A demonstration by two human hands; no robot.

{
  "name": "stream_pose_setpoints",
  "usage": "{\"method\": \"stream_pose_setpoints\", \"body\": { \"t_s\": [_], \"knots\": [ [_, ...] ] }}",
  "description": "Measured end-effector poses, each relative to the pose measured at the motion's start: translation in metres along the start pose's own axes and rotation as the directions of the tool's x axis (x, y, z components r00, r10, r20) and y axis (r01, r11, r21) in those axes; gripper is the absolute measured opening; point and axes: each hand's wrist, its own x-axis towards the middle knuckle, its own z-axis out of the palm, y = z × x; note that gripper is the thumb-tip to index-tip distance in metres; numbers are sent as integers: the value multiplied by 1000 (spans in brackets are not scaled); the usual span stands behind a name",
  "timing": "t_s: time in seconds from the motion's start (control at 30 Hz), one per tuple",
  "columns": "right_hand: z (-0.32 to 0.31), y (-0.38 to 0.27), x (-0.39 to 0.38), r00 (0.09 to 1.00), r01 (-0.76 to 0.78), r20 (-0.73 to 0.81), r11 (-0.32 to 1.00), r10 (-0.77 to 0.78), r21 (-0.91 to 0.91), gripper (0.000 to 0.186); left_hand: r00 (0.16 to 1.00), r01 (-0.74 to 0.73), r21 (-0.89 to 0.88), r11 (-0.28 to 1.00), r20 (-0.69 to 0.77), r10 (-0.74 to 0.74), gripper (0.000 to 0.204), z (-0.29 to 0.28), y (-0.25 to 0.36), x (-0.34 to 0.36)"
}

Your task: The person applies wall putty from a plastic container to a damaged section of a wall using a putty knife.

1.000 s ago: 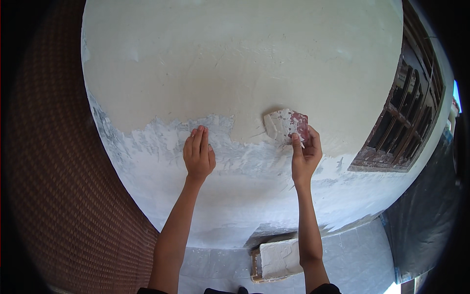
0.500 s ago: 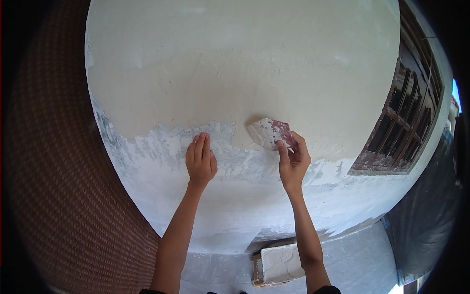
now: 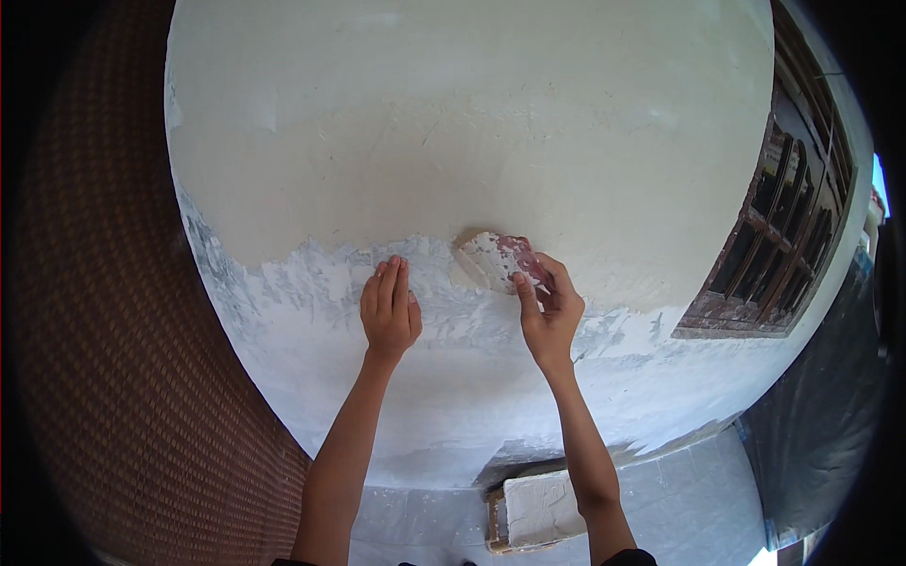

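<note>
A pale plastered wall (image 3: 453,132) fills most of the view, with a ragged band of bluish-white, patchy coating (image 3: 311,283) across it. My left hand (image 3: 390,302) lies on that band with its fingers stretched out and held side by side, holding nothing. To its right, my right hand (image 3: 549,307) grips a flat red scraper (image 3: 500,259) smeared with white paste, thumb on the front. The scraper is against the wall at the border of the cream surface and the whiter band.
Brown woven panelling (image 3: 113,358) runs down the left. A dark wooden barred window (image 3: 774,226) is at right, above dark sheeting (image 3: 812,415). On the grey floor sheet (image 3: 689,491) below sits a tray of white paste (image 3: 538,500).
My right hand and scraper have moved left along the wall, nearer my left hand, and a little lower. My left hand sits slightly lower in the picture, as the whole view has shifted a little.
</note>
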Motion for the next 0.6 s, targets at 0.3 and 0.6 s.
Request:
{"method": "stream_pose_setpoints", "body": {
  "t_s": [0.3, 0.6],
  "knots": [
    [-28, 14, 6, 992, -87, -76, 986, 98, 139, 26, 1000, 7, 3, 1000, 1, -7, 42, 0, 1, -1],
    [-23, 12, 6, 992, -123, -19, 992, 123, 6, 27, 1000, 4, -7, 1000, -6, -4, 42, -1, -1, -2]
  ]
}}
